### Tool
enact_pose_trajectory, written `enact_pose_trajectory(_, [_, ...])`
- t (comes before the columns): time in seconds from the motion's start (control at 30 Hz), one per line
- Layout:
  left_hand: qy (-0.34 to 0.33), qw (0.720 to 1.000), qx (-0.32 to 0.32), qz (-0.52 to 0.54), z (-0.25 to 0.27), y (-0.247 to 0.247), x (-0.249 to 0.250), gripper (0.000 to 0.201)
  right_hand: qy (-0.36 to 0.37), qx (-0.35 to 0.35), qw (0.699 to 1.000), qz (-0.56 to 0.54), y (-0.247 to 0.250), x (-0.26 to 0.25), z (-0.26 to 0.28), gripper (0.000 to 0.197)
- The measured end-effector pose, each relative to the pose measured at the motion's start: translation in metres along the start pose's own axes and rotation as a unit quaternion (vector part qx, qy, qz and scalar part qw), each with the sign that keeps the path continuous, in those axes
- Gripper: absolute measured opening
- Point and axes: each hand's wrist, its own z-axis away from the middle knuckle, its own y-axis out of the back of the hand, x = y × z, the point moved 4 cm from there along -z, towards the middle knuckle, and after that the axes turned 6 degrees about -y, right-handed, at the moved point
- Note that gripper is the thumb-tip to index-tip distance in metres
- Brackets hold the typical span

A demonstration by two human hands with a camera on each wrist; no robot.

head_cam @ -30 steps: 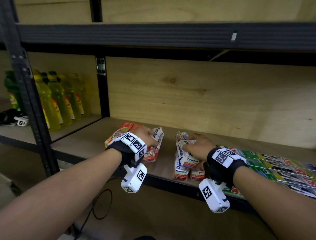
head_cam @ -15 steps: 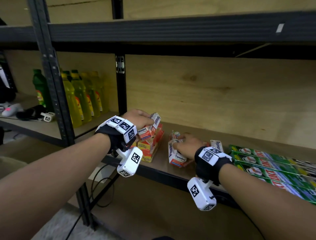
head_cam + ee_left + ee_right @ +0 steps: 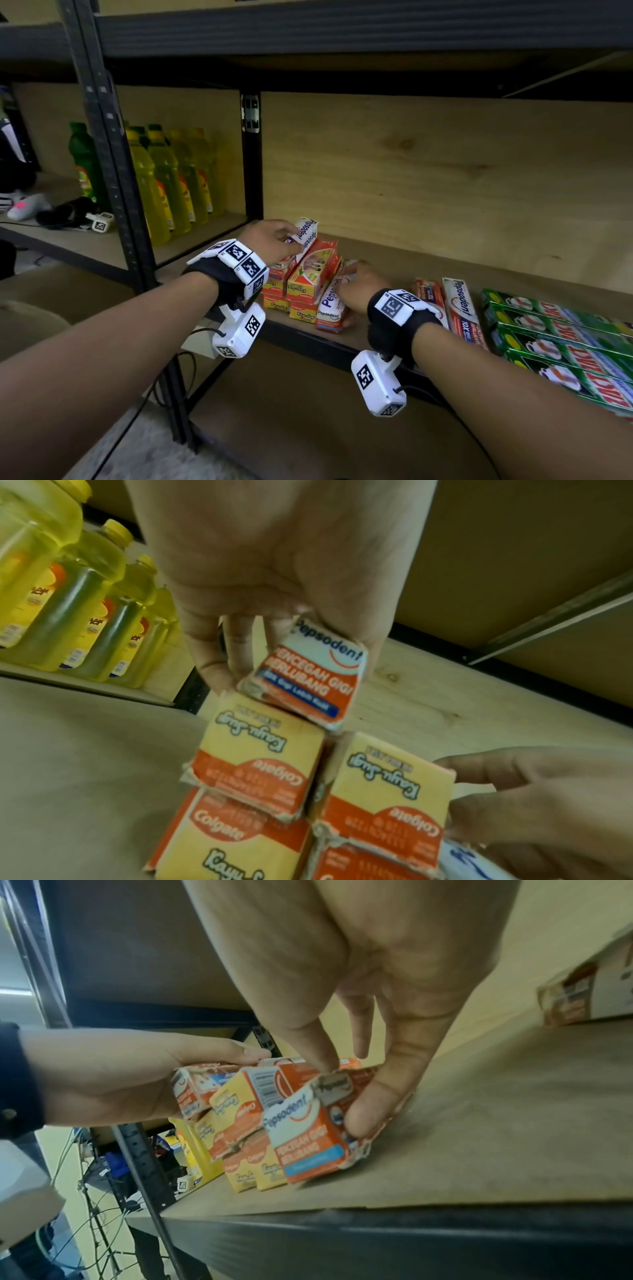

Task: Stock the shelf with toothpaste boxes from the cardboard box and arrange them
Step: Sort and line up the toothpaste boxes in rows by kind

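A stack of orange-and-yellow Colgate boxes [image 3: 305, 284] [image 3: 260, 764] [image 3: 236, 1112] sits at the left end of the wooden shelf [image 3: 387, 263]. On top of it my left hand [image 3: 274, 236] [image 3: 274, 631] grips a white-and-red Pepsodent box [image 3: 306, 231] [image 3: 308, 674] [image 3: 192, 1088]. My right hand [image 3: 352, 284] [image 3: 342, 1096] pinches a second Pepsodent box [image 3: 330, 305] [image 3: 304, 1139] that stands on the shelf against the stack's right side. The cardboard box is out of view.
Two long toothpaste boxes [image 3: 459, 308] lie right of my right wrist, then several green boxes [image 3: 561, 339]. Yellow and green bottles [image 3: 164, 185] fill the neighbouring bay behind a black upright [image 3: 251, 154]. The upper shelf beam [image 3: 342, 31] overhangs. Cables hang below the shelf edge [image 3: 445, 1229].
My left hand has set its Pepsodent box atop the Colgate stack. My right hand has slid its box left against the stack. The view has swung left.
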Motion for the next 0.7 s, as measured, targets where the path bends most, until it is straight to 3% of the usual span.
enact_pose_trajectory(0.07, [-0.015,1.000,0.006,0.002,-0.001,-0.005,0.002,0.041,-0.003,-0.010,1.000,-0.025,-0.001,0.004,-0.002,0.009])
enact_pose_trajectory(0.2, [-0.016,0.999,0.007,-0.050,-0.002,-0.006,0.008,0.038,-0.014,-0.033,0.999,-0.042,0.004,0.014,-0.002,0.042])
enact_pose_trajectory(0.27, [-0.028,0.996,0.018,-0.086,-0.002,-0.005,0.015,0.033,-0.016,-0.039,0.998,-0.045,0.011,0.016,0.003,0.046])
enact_pose_trajectory(0.4, [-0.054,0.988,0.040,-0.140,0.003,-0.010,0.038,0.021,-0.012,-0.035,0.999,-0.028,0.034,0.019,0.018,0.044])
enact_pose_trajectory(0.53, [-0.050,0.988,0.069,-0.128,0.014,-0.015,0.067,0.016,-0.021,-0.019,0.999,-0.025,0.060,0.027,0.028,0.044])
enact_pose_trajectory(0.7, [-0.070,0.995,0.007,-0.071,0.024,-0.033,0.097,0.009,-0.018,0.009,1.000,0.006,0.098,0.050,0.043,0.033])
